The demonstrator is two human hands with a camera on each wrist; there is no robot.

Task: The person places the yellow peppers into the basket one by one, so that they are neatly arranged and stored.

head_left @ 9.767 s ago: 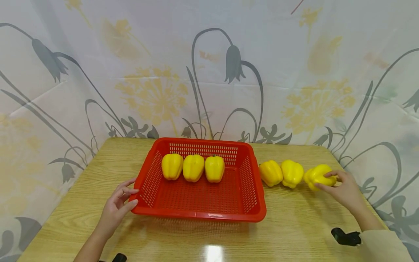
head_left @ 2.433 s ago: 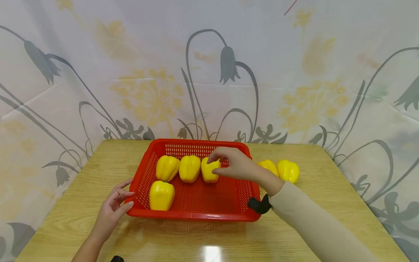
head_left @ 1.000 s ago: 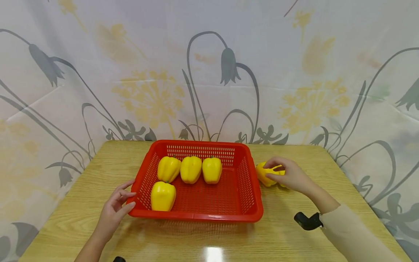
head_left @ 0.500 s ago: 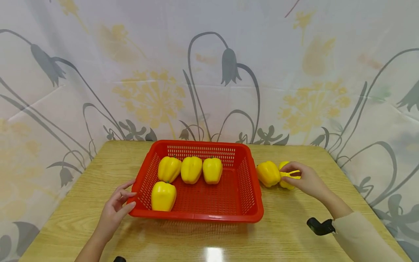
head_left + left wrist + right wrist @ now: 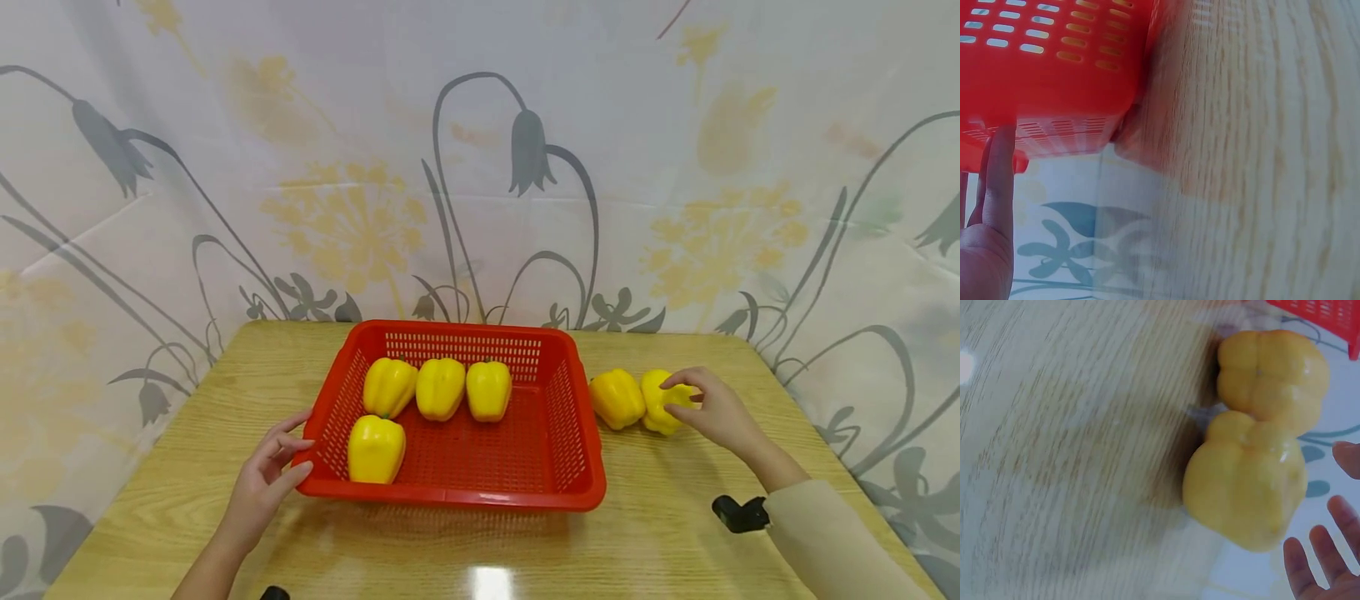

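My left hand (image 5: pixel 258 483) holds the left rim of a red plastic basket (image 5: pixel 450 497), thumb toward the front corner and fingers at the side. In the left wrist view, its fingers (image 5: pixel 1000 187) lie along the basket's outer wall. Inside the basket, three yellow bell peppers (image 5: pixel 441 389) form a back row, and another bell pepper (image 5: pixel 376 450) lies at the front left. My right hand (image 5: pixel 716 412) hovers at a bell pepper (image 5: pixel 657 402) on the table, fingers spread; the right wrist view shows a gap between them. A further bell pepper (image 5: pixel 617 399) sits beside the basket.
The wooden table (image 5: pixel 660 517) carries everything. Behind it hangs a cloth with a flower print (image 5: pixel 480 167). A black wrist mount (image 5: pixel 741 514) sticks out from the right sleeve. The basket's right wall is close to the nearer loose pepper.
One pepper went from the table's right into the basket's front left. My right hand came back from over the basket to the loose peppers, then shifted right. My left hand stayed on the rim.
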